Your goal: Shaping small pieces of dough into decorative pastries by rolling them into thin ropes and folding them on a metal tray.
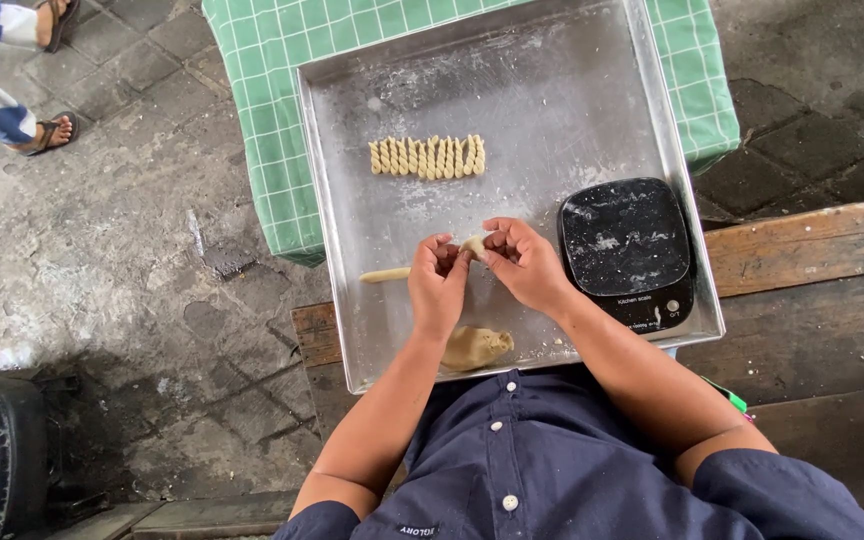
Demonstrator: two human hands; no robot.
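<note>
Pinching a pale rolled strip of dough (422, 262) between both hands above a large square metal baking tray (542, 70). Left hand (438, 283) curled shut on the strip, fingers folded over it, knuckles up. Right hand (524, 262) closed on the strip's thicker end, fingertips bent inward and touching the dough just beside the left fingers. Free tail of the strip sticking out past the left hand's outer side and lying flat on the tray.

Just behind the left wrist, toward the body: a beige lump of soft dough (477, 347) resting on the tray near its closest edge, apart from the strip. Well ahead of both hands, farther up the tray: a neat row of small twisted dough pieces (427, 157), lined up side by side and touching one another. Close beside the right hand, on its outer side: a black flat kitchen scale dusted with flour (627, 250), sitting on the tray. Beyond the twisted row and under the tray's far half: a green checked cloth (262, 100). Under the right forearm and outward: a weathered wooden bench (812, 300). Far off past the left hand, on stone paving: sandalled feet of another person (52, 130).
</note>
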